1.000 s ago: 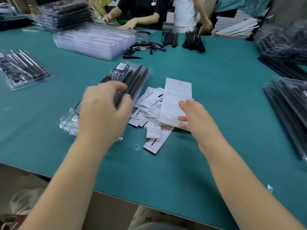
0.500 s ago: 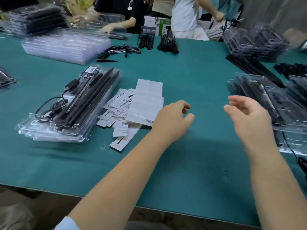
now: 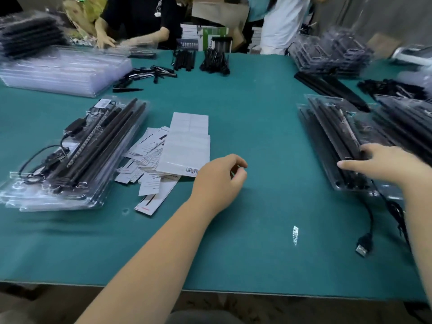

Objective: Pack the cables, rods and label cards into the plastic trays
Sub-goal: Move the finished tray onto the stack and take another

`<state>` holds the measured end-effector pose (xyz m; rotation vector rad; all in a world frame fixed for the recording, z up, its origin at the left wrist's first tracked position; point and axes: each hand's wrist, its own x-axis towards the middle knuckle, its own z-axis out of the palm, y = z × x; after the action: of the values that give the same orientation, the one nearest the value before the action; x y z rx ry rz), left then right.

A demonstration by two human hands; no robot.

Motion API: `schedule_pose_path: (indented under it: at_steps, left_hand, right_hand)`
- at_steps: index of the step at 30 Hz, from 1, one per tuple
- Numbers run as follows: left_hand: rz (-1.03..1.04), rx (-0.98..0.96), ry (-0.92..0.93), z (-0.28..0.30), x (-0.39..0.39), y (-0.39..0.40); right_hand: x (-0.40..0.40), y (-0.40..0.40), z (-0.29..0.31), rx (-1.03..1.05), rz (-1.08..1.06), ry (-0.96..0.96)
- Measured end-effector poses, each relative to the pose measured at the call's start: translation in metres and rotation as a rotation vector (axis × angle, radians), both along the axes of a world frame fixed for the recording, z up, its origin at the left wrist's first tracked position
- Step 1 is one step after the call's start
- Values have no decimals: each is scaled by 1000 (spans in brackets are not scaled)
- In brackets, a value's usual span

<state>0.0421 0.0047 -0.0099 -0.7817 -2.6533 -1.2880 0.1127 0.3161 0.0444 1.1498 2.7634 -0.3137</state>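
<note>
A stack of clear plastic trays (image 3: pixel 332 146) filled with black rods lies at the right. My right hand (image 3: pixel 385 164) grips its near end, fingers over the top and thumb along the side. A black USB cable (image 3: pixel 364 244) trails from that stack onto the green table. My left hand (image 3: pixel 219 181) hovers at the table's middle, fingers loosely curled and holding nothing. Just left of it lie scattered label cards (image 3: pixel 149 155) under a white sheet (image 3: pixel 187 146). Further left sits another stack of packed trays (image 3: pixel 70 160) with rods and cables.
Empty clear trays (image 3: pixel 58 71) are stacked at the back left, with loose black rods (image 3: pixel 152 74) beside them. More filled trays (image 3: pixel 332 52) and black parts pile up at the back right. Other people work at the far edge. The table's near edge (image 3: pixel 233 291) runs below my arms.
My view has swung right. My left hand left the left tray stack and came to the table's middle. My right hand moved from the white sheet to the right tray stack and took hold.
</note>
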Motion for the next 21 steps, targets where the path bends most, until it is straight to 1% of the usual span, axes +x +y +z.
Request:
schedule_pose_path:
  at_steps: [1, 4, 6, 7, 9, 11, 13, 15, 17, 19, 21]
  left_hand:
    - [-16, -4, -15, 0, 0, 1]
    - [-50, 27, -63, 0, 4, 8]
    - [-72, 79, -104, 3, 9, 17]
    - [-101, 121, -155, 5, 12, 23]
    - [-192, 197, -357, 9, 15, 39]
    - [-266, 254, -644, 14, 16, 59]
    - [-298, 397, -956, 16, 15, 81]
    - [-275, 568, -1173, 17, 13, 99]
    - [-208, 632, -1249, 17, 10, 112]
    - [-167, 591, -1246, 17, 8, 119]
    - [-179, 522, -1211, 17, 8, 122]
  right_hand:
    - [1, -3, -5, 61, -2, 0]
    - [2, -21, -15, 182, -2, 108]
    - [5, -36, -20, 270, 47, 142]
    - [7, -44, -21, 301, 59, 159]
    - [10, -58, -25, 342, 62, 178]
    - [14, -73, -28, 374, 82, 209]
    - [19, -87, -31, 363, 110, 295]
    - [26, -98, -34, 291, 132, 384]
    - [35, -107, -37, 202, 170, 437]
    - [44, -112, -38, 116, 207, 504]
    - [53, -113, -33, 32, 254, 634]
